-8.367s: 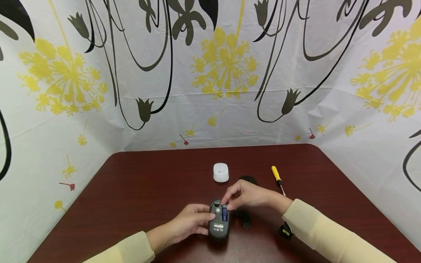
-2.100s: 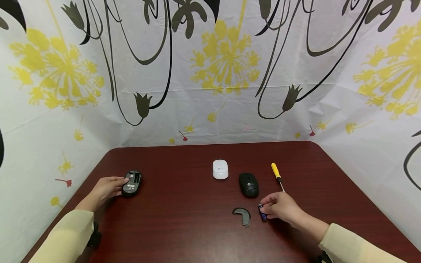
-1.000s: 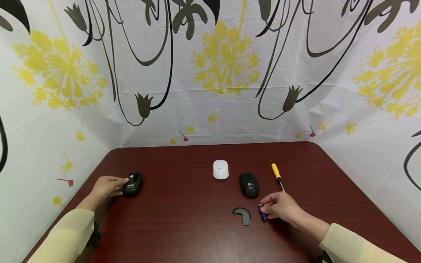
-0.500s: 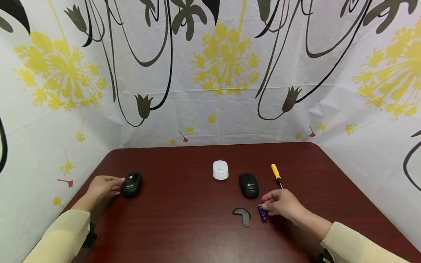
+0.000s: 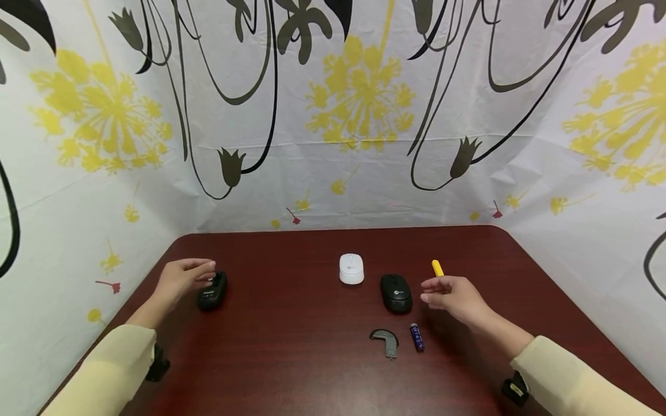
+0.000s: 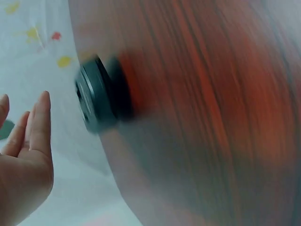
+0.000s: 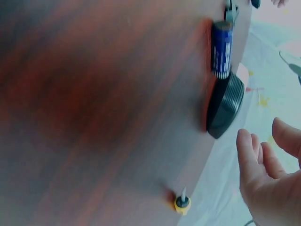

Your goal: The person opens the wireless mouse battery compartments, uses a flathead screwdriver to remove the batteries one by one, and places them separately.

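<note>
At the table's left side, an upturned dark mouse (image 5: pixel 212 296) lies with its underside facing up. My left hand (image 5: pixel 179 281) hovers just over it, fingers extended and holding nothing; the left wrist view shows a gap between that hand (image 6: pixel 30 160) and the mouse (image 6: pixel 96 96). On the right, my right hand (image 5: pixel 459 297) is raised with relaxed fingers and nothing in them, partly hiding a yellow-handled screwdriver (image 5: pixel 437 268). Below it lies a blue battery (image 5: pixel 417 338), with a grey curved battery cover (image 5: pixel 386 342) to its left.
A black mouse (image 5: pixel 396 294) sits upright left of my right hand, and a white mouse (image 5: pixel 351 269) stands farther back. The dark red table (image 5: pixel 281 323) meets a flower-printed cloth (image 5: pixel 322 190) at its back and sides.
The battery came out of the mouse, which was carried left and set down; battery and cover now lie on the right. Most recently, both hands let go and lifted away.
</note>
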Available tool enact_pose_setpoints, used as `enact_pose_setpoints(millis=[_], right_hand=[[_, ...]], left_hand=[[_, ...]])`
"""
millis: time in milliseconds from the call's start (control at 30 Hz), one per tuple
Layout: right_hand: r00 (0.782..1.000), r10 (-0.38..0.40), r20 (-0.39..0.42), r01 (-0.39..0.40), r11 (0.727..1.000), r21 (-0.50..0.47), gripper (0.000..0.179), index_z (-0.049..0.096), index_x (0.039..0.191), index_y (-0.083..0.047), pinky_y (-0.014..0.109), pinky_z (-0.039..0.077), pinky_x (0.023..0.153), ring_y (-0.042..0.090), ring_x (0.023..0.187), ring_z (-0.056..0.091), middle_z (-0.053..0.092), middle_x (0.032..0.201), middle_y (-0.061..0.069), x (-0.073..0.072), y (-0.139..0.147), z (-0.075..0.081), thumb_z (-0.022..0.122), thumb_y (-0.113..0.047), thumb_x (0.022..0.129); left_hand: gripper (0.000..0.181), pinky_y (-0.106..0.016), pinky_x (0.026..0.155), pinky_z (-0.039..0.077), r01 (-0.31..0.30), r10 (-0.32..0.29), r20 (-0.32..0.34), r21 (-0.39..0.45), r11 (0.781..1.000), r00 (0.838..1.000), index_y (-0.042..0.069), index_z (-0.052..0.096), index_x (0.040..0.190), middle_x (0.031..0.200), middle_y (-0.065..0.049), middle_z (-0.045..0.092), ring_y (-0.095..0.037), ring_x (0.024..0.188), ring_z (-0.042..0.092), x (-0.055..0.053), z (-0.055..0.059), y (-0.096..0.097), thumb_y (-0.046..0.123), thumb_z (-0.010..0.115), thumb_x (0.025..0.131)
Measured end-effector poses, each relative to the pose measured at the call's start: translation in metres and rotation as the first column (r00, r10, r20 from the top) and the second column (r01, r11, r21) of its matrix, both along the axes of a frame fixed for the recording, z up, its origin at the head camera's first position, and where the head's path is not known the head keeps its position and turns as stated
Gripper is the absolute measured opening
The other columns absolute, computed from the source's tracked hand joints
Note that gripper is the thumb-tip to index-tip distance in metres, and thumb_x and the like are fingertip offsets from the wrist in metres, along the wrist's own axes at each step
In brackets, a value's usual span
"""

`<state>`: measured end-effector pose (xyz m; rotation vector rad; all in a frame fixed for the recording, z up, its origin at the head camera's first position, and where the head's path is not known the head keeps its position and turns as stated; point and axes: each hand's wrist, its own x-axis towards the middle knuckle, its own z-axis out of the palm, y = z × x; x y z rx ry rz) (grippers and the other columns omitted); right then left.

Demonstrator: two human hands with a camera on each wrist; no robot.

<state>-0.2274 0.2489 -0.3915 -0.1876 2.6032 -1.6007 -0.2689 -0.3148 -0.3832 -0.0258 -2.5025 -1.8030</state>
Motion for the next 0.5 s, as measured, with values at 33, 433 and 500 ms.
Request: enact_pose_setpoints(millis=[33, 433, 500], right_hand=[[1.000, 0.006, -0.028, -0.005, 1.000, 0.019, 0.038, 0.060, 0.119, 0.011, 0.039, 0.058, 0.078, 0.032, 0.096, 0.065, 0.067, 0.101, 0.014, -0.002, 0.002, 0.001, 0.070, -0.011, 0.090], [0.952, 0.064, -0.301, 0.009, 0.971, 0.237, 0.030, 0.068, 0.113, -0.005, 0.027, 0.055, 0.068, 0.023, 0.093, 0.066, 0.069, 0.105, 0.011, -0.019, 0.009, -0.005, 0.075, -0.019, 0.087], [0.940, 0.089, -0.329, -0.001, 0.966, 0.259, 0.028, 0.069, 0.112, -0.008, 0.030, 0.057, 0.071, 0.022, 0.093, 0.066, 0.069, 0.105, 0.009, -0.023, 0.010, -0.009, 0.075, -0.018, 0.087]], left_hand=[[0.055, -0.038, 0.082, 0.056, 0.013, -0.012, -0.026, 0.008, 1.000, 1.000, -0.013, 0.051, 0.131, 0.125, -0.025, 0.059, -0.014, 0.095, 0.068, 0.000, 0.000, 0.007, 0.027, 0.064, 0.095], [0.038, -0.043, 0.085, 0.055, 0.232, -0.284, -0.200, -0.248, 0.940, 0.938, 0.005, 0.068, 0.119, 0.116, -0.012, 0.067, -0.027, 0.104, 0.064, 0.004, 0.001, 0.117, 0.025, 0.074, 0.088], [0.036, -0.041, 0.086, 0.054, 0.277, -0.337, -0.217, -0.265, 0.924, 0.916, 0.006, 0.069, 0.118, 0.117, -0.012, 0.067, -0.027, 0.107, 0.063, 0.005, 0.000, 0.135, 0.024, 0.075, 0.087]])
